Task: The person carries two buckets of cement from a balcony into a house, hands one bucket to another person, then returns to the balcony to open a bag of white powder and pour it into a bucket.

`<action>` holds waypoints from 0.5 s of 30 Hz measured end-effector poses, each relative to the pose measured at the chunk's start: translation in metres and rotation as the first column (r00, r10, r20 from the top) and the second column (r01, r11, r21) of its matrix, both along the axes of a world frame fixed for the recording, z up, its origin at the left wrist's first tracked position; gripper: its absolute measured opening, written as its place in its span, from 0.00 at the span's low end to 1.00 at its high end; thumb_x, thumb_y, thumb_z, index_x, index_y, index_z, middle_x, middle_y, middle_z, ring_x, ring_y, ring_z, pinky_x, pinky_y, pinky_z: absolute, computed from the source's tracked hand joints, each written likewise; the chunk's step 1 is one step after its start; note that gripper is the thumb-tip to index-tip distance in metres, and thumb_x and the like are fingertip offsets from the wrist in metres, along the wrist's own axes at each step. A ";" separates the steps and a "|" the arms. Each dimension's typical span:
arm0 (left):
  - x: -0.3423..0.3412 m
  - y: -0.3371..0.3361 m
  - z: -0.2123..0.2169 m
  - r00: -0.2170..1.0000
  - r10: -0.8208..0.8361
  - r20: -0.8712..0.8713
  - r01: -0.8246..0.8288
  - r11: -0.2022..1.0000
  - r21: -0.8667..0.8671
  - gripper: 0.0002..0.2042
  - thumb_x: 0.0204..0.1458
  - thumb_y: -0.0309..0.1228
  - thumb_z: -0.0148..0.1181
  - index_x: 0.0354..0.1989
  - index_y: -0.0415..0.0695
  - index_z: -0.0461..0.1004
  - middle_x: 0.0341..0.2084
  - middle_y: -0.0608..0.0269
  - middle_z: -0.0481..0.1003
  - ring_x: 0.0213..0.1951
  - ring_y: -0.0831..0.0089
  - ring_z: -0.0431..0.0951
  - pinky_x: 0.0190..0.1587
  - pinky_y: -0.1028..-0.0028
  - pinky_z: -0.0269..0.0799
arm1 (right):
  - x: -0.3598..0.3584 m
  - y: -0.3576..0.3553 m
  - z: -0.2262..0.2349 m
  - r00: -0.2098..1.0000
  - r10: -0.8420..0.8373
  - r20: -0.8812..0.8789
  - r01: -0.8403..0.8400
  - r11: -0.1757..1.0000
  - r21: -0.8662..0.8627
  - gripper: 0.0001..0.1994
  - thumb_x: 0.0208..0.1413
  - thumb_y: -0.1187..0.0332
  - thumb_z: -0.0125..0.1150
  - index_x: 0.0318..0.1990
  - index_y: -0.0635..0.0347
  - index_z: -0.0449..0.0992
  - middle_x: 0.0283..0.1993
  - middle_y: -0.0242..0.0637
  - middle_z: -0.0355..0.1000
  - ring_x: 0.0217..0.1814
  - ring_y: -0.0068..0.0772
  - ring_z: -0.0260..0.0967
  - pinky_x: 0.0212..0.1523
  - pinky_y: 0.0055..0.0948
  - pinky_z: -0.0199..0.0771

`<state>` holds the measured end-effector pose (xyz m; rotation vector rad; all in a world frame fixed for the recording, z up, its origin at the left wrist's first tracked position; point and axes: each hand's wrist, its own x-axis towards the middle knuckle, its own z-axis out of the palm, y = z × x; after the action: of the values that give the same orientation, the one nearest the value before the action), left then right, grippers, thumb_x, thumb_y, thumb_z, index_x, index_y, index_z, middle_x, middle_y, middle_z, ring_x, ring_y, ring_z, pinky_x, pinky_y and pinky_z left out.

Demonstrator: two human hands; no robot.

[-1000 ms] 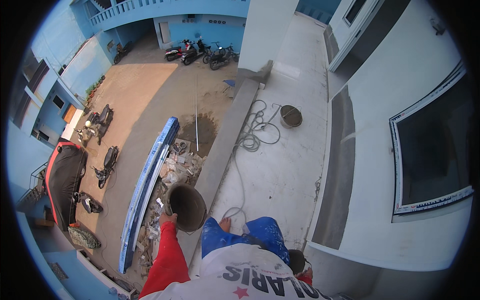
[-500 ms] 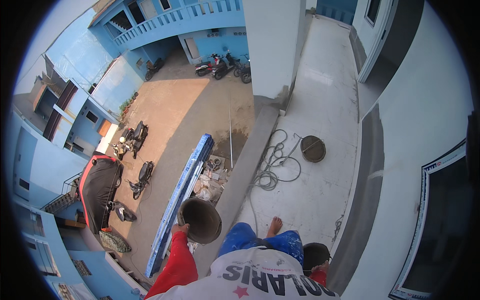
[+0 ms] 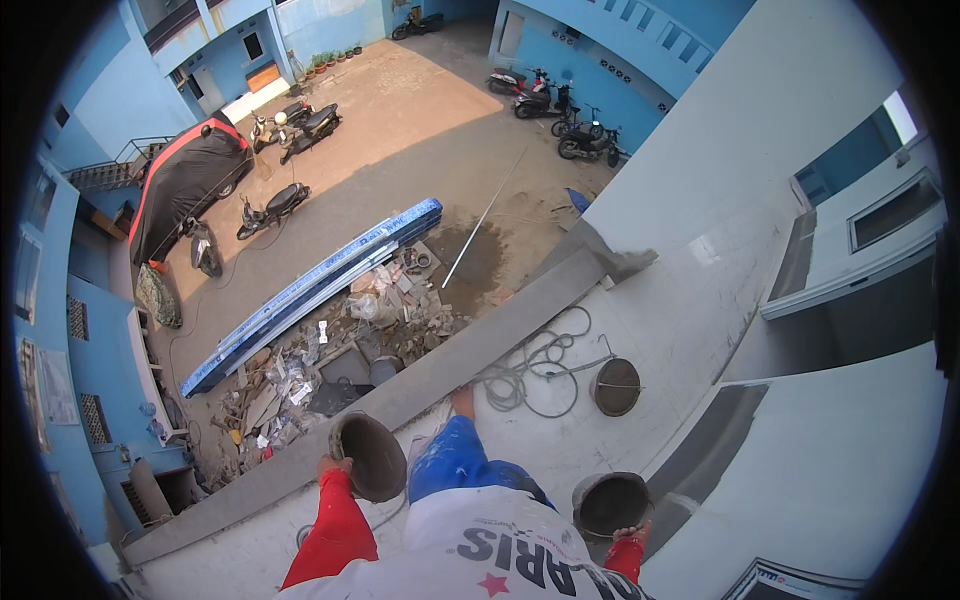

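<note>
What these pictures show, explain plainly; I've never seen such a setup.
No machine here: the left grip and right grip are a person's bare hands. The view looks down from a wide fisheye camera worn on that person's head, so straight edges bend. The left holds a dark bucket by its rim; the right holds a second bucket. A third bucket and a loosely looped rope or hose are on the pale floor; rubble lies beyond the low ledge.
</note>
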<state>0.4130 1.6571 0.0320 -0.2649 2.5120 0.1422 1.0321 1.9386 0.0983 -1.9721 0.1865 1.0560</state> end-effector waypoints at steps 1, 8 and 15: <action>0.000 0.007 0.000 0.999 0.047 -0.014 -0.047 0.999 0.009 0.26 0.33 0.41 0.68 0.40 0.35 0.74 0.38 0.40 0.75 0.45 0.48 0.75 0.49 0.60 0.70 | -0.003 0.018 0.012 0.999 0.010 0.031 -0.010 1.000 0.004 0.20 0.50 0.44 0.54 0.19 0.44 0.58 0.12 0.21 0.52 0.11 0.22 0.51 0.17 0.26 0.57; 0.009 0.048 0.002 0.972 0.233 0.022 -0.234 0.962 0.143 0.24 0.32 0.41 0.67 0.37 0.36 0.75 0.36 0.42 0.76 0.41 0.49 0.76 0.46 0.61 0.71 | -0.046 0.139 0.089 0.997 0.075 -0.023 -0.075 0.997 0.022 0.21 0.53 0.46 0.49 0.17 0.45 0.56 0.11 0.21 0.52 0.11 0.24 0.51 0.23 0.32 0.61; 0.003 0.063 -0.010 0.942 0.337 0.007 -0.331 0.921 0.205 0.25 0.31 0.40 0.65 0.38 0.37 0.73 0.35 0.43 0.76 0.40 0.50 0.77 0.45 0.62 0.71 | -0.089 0.214 0.072 0.990 0.118 -0.076 -0.116 0.993 0.031 0.18 0.54 0.49 0.51 0.20 0.46 0.58 0.13 0.21 0.52 0.14 0.23 0.50 0.33 0.37 0.63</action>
<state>0.4158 1.7206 0.0222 -0.6090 2.4354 0.5409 0.9432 2.1531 0.1705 -1.9393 0.0995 1.2053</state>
